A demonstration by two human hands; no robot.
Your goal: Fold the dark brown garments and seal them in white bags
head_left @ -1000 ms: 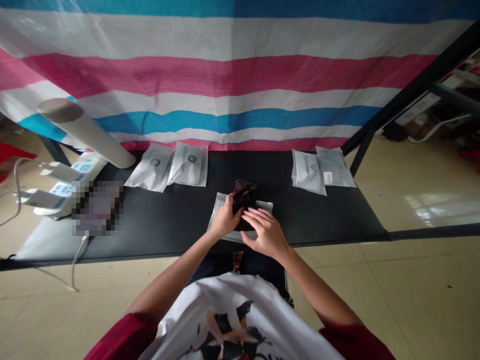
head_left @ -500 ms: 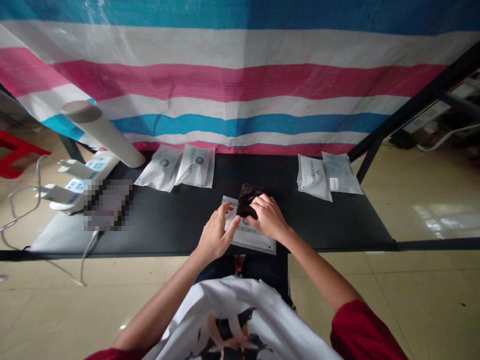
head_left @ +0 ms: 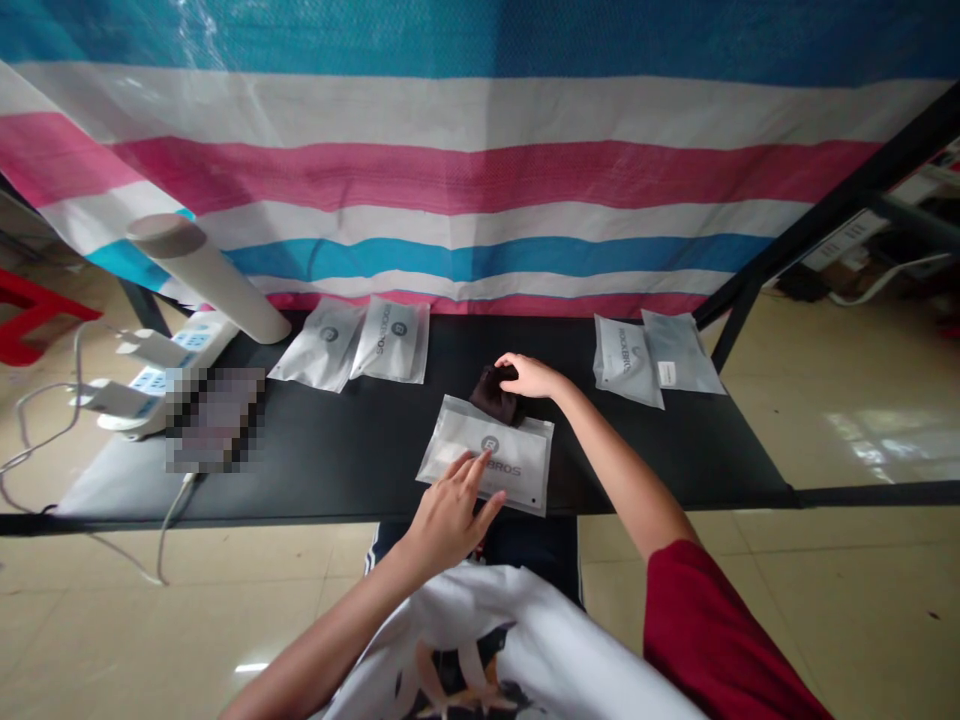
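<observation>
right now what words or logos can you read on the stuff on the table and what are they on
"BROS" beside a round R logo, on the front bag
"ROCKBROS" on the bag second from left
"ROCKBROS" on the bag second from right
white label on the far right bag: too small to read

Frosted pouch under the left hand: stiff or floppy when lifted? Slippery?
The frosted plastic pouch is likely floppy: it lies thin and flat under the left hand. It looks nearly empty, so probably very light. Its smooth film may slide on the black tabletop if pushed, so pinching an edge may work better.
</observation>
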